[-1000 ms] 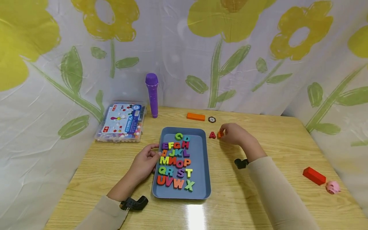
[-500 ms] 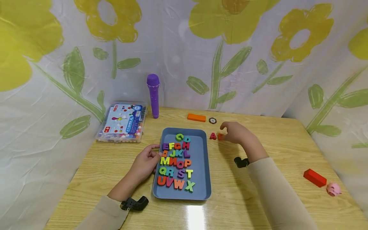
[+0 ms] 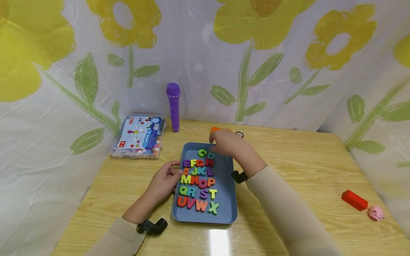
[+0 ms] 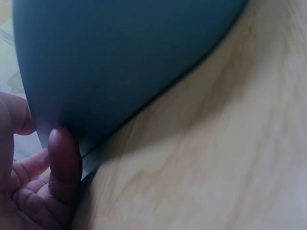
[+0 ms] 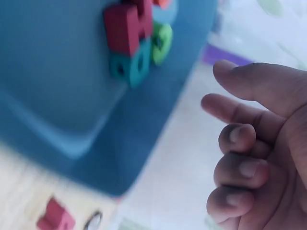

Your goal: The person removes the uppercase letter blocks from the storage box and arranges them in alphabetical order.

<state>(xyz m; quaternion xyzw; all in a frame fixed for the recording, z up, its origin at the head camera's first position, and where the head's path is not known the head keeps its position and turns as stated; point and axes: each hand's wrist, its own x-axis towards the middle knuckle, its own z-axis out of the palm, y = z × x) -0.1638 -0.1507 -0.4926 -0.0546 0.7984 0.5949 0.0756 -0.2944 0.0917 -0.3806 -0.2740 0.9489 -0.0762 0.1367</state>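
Note:
A blue-grey tray [image 3: 224,199] holds rows of colourful letter blocks, with a green letter [image 3: 202,153] and a teal D [image 3: 211,155] at its far end. My left hand [image 3: 163,180] holds the tray's left rim; its fingers meet the wall in the left wrist view. Over the far right corner of the tray is my right hand [image 3: 228,143]. In the right wrist view its thumb and index finger stand apart, the other fingers loosely curled, with nothing between them. A red letter [image 5: 56,216] lies on the table outside the tray, hidden by the right arm in the head view.
Behind the tray lie an orange block [image 3: 216,129], partly covered by my hand, and a round chip [image 3: 239,134]. A purple microphone [image 3: 174,108] and a clear plastic case [image 3: 138,137] stand back left. A red block [image 3: 354,200] and pink pig head [image 3: 376,213] lie right.
My right hand has let go of the orange letter beside the red A and moved left over the tray's far corner. My left hand stays at the tray's rim.

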